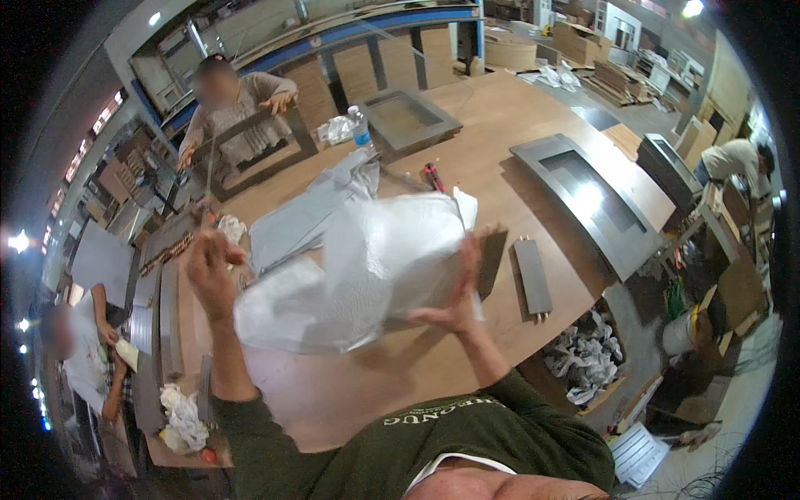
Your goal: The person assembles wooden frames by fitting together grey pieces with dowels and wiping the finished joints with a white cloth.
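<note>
A bundle in white foam wrapping [358, 258] is in front of me above the wooden table, smeared by motion. My right hand [458, 292] is against its right edge, fingers stretched up and thumb spread. A dark board edge [493, 262] shows just beyond that hand. My left hand [215, 271] is raised left of the bundle with its fingers curled; what they hold, if anything, is blurred. Behind the bundle lie grey-white foam sheets [300, 212]. Right of it rests a grey rectangular piece [533, 277] with dowels at its ends.
A red-and-black tool [432, 177] and a water bottle [359, 127] are on the table [492, 125]. Grey frames [583, 200] lie at right and back. Across the table a person holds a frame [258, 146]; another works at left. A box of crumpled wrapping [583, 354] stands lower right.
</note>
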